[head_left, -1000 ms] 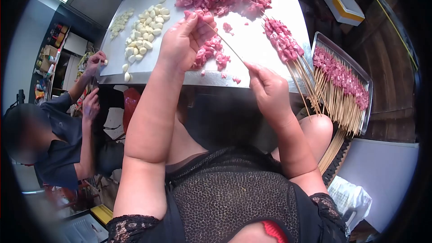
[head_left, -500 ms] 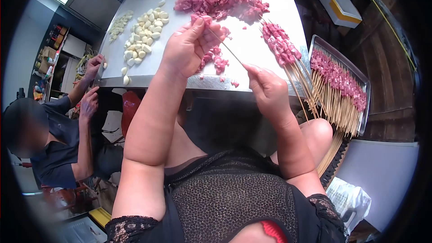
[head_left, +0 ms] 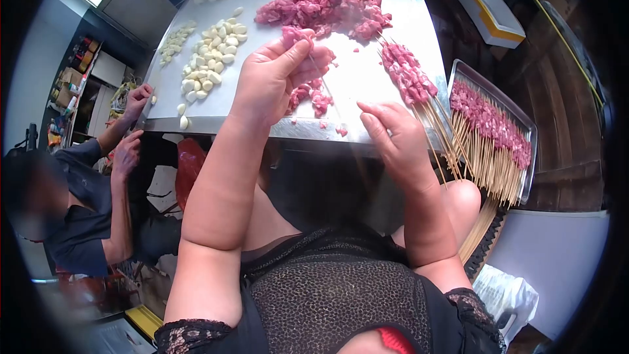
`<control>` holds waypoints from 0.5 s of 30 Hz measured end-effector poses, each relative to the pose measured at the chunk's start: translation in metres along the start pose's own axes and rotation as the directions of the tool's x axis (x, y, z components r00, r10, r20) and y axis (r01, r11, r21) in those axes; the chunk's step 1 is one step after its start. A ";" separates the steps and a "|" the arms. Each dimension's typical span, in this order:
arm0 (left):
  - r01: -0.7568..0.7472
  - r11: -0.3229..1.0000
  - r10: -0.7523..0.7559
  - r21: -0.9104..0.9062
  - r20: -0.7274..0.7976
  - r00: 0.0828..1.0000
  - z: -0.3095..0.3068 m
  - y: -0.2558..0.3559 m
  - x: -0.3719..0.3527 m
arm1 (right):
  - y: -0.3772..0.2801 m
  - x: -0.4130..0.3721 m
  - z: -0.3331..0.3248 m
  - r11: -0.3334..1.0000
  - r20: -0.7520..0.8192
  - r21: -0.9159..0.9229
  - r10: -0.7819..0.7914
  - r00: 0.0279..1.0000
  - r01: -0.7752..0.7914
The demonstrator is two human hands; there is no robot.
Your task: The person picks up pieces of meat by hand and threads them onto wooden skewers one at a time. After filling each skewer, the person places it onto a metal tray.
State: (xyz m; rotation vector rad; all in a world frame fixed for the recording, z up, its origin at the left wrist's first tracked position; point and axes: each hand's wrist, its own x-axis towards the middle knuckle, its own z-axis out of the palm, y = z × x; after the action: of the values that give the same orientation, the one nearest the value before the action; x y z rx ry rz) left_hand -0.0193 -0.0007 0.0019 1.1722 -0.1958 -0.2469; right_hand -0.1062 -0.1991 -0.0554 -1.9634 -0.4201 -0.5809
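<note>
Skewer (head_left: 325, 86) slanting, blurred, from left hand (head_left: 270, 78) over tabletop (head_left: 356, 77), garlic cloves (head_left: 211, 61) lying to its left. Left fingers pinching raw meat piece (head_left: 294, 35) at skewer's top. Right hand (head_left: 398, 139) hovering apart, fingers narrowly parted, seemingly gripping nothing; one-handed support possibly letting skewer swing or slip. Loaded skewers (head_left: 407, 73) lying farther right. No legible brand or writing showing.

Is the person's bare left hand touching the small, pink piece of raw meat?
Touching. The head view shows the bare left hand pinching the small, pink piece of raw meat, with the thumb against it.
</note>
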 end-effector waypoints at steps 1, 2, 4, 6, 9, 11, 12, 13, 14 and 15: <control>0.004 1.000 -0.004 -0.003 0.007 1.000 0.004 0.001 -0.001 | 0.000 0.002 -0.002 1.000 -0.003 -0.006 0.004 1.000 -0.004; 0.032 0.999 -0.032 0.032 -0.002 1.000 0.009 0.002 -0.005 | -0.001 0.002 -0.005 0.999 -0.029 0.013 0.036 0.999 -0.035; 0.075 0.995 -0.075 0.060 -0.002 0.997 0.016 -0.002 -0.009 | -0.003 0.002 -0.011 0.996 -0.058 0.024 0.083 0.995 -0.082; 0.191 0.969 -0.198 0.158 0.030 0.980 0.021 -0.007 -0.010 | -0.004 0.003 -0.013 0.960 -0.008 0.157 0.235 0.972 -0.231; 0.196 0.945 -0.224 0.263 0.080 0.971 0.035 -0.020 -0.010 | 0.006 0.001 -0.005 0.916 -0.058 0.284 0.311 0.949 -0.284; 0.161 0.933 -0.221 0.322 0.162 0.962 0.040 -0.027 -0.010 | 0.004 0.003 -0.001 0.825 -0.095 0.491 0.368 0.925 -0.278; 0.167 0.934 -0.229 0.317 0.169 0.959 0.044 -0.029 -0.011 | 0.002 0.004 -0.004 0.827 -0.098 0.485 0.376 0.921 -0.285; 0.143 0.928 -0.216 0.344 0.182 0.959 0.048 -0.030 -0.012 | 0.001 0.005 -0.007 0.820 -0.095 0.491 0.384 0.918 -0.292; 0.117 0.921 -0.201 0.372 0.195 0.960 0.050 -0.031 -0.012 | 0.001 0.006 -0.007 0.814 -0.091 0.499 0.391 0.916 -0.297; 0.119 0.921 -0.202 0.370 0.196 0.960 0.051 -0.034 -0.012 | 0.005 0.006 -0.004 0.851 -0.165 0.461 0.359 0.919 -0.250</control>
State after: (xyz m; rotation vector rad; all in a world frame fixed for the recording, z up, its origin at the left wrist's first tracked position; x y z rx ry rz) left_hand -0.0476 -0.0545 -0.0107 1.5226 -0.3598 -0.5115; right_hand -0.0999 -0.2044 -0.0540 -1.4651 -0.0612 -0.4671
